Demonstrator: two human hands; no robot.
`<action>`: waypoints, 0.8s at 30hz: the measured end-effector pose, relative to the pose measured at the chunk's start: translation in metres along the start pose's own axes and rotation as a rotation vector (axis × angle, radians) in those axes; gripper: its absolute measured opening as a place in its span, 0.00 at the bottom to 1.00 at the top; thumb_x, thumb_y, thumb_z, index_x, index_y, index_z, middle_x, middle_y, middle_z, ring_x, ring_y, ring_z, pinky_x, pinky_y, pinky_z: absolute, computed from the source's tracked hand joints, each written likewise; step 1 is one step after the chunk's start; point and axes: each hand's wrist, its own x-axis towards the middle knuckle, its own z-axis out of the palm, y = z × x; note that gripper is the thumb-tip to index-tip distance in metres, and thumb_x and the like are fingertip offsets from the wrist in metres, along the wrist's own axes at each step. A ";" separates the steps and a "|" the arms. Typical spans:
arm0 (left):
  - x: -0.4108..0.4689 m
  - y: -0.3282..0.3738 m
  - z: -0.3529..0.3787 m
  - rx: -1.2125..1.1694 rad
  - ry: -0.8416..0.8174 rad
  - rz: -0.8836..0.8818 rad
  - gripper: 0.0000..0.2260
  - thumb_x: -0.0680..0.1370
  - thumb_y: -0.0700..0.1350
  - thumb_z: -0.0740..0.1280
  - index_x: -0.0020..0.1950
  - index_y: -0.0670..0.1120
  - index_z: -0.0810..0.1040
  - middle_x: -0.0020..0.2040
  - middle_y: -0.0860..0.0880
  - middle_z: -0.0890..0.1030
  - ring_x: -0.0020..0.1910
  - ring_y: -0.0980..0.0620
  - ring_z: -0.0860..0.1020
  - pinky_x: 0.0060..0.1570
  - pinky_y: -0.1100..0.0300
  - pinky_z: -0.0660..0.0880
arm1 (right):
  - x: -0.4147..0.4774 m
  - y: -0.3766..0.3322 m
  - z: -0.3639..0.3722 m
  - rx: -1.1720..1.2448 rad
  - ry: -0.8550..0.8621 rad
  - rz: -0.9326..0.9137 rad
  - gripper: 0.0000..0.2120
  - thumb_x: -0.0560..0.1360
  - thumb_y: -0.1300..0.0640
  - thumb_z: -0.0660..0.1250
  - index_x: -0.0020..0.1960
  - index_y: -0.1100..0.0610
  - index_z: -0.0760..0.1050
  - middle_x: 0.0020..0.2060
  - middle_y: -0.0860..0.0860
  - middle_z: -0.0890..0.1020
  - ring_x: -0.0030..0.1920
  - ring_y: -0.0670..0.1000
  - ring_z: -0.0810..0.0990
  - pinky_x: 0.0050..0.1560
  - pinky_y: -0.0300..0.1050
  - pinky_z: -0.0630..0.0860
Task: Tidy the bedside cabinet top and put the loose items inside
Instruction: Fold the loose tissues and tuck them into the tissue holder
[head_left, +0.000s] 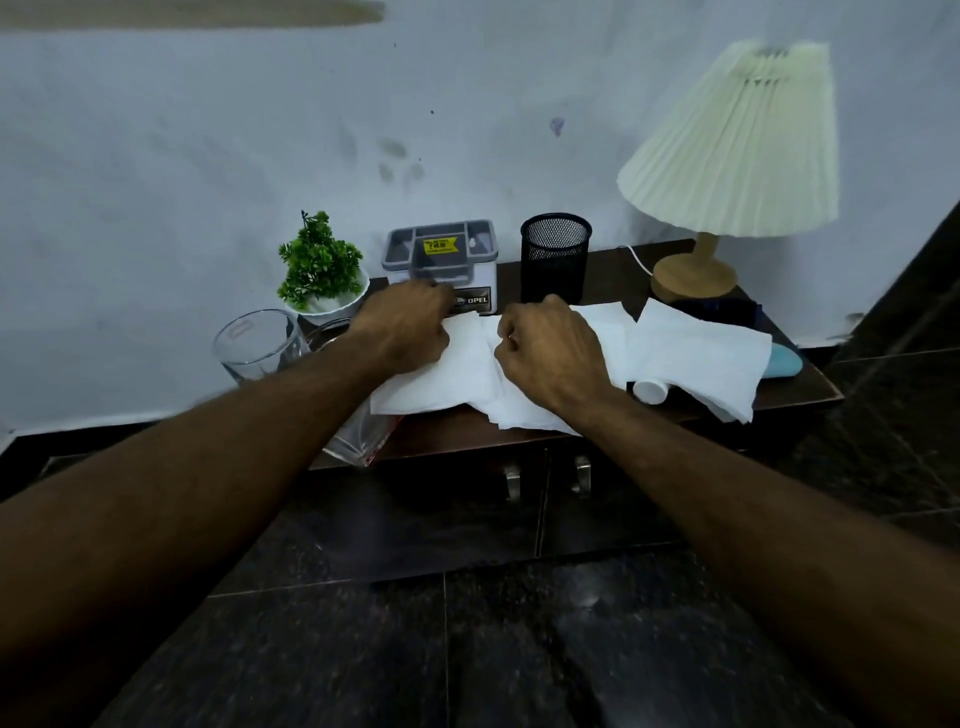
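Legible markings on the cabinet top: one brand, one sticker.
Grey-and-white organiser box (441, 265), at 12 o'clock from the hands: black plate on its front face reads "OPEL" (478, 300); yellow sticker (440, 245) on its top carries dark print, too blurred to read.

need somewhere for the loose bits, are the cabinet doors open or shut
Shut: both cabinet doors sit flush under the cabinet top, with their metal handles side by side.

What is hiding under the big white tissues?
A small white bottle and a light blue thing poke out from under the tissues. Anything else underneath is covered.
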 end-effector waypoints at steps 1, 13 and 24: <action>-0.001 -0.001 -0.001 -0.025 0.009 0.003 0.16 0.78 0.45 0.65 0.66 0.47 0.76 0.62 0.44 0.80 0.58 0.41 0.79 0.55 0.45 0.79 | 0.001 0.000 0.000 -0.012 0.001 -0.002 0.07 0.74 0.59 0.66 0.49 0.57 0.82 0.41 0.52 0.84 0.52 0.56 0.77 0.49 0.56 0.78; -0.043 0.006 -0.059 -0.477 0.300 0.008 0.16 0.76 0.50 0.61 0.48 0.41 0.82 0.46 0.42 0.81 0.45 0.42 0.78 0.45 0.49 0.76 | 0.004 -0.016 -0.026 0.714 -0.001 0.142 0.22 0.72 0.50 0.68 0.65 0.53 0.77 0.58 0.47 0.82 0.59 0.48 0.80 0.60 0.46 0.77; -0.088 0.012 -0.097 -1.205 0.329 -0.320 0.14 0.80 0.39 0.64 0.34 0.46 0.76 0.37 0.53 0.78 0.33 0.56 0.76 0.34 0.62 0.70 | -0.032 -0.051 -0.064 1.773 -0.169 0.327 0.26 0.74 0.48 0.73 0.69 0.55 0.78 0.67 0.60 0.80 0.69 0.62 0.78 0.71 0.62 0.73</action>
